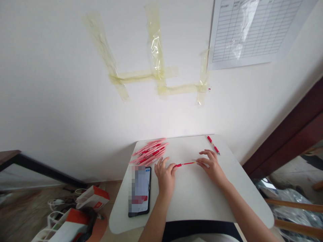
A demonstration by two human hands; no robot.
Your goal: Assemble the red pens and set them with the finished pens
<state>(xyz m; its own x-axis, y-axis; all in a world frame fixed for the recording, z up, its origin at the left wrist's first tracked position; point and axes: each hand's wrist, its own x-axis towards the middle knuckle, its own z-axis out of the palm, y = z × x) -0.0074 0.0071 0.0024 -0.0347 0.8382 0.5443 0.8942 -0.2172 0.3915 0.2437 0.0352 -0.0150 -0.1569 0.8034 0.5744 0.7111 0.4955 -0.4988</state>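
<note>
red refill point(185, 164) held level over mid-tabletop point(196, 201), spanning both hands | left hand point(165, 176) pinches its red end | right hand point(212, 166) pinches its pale tip | pen pile point(151, 151) far-left corner; smartphone point(139, 191) along left edge; lone red pen point(213, 145) far-right by wall | plain white surface between forearms toward near edge

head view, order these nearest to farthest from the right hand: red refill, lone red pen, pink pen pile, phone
1. red refill: its tip held by the right hand, centre
2. lone red pen: just beyond the hand, back right
3. pink pen pile: back left
4. phone: front left
</note>
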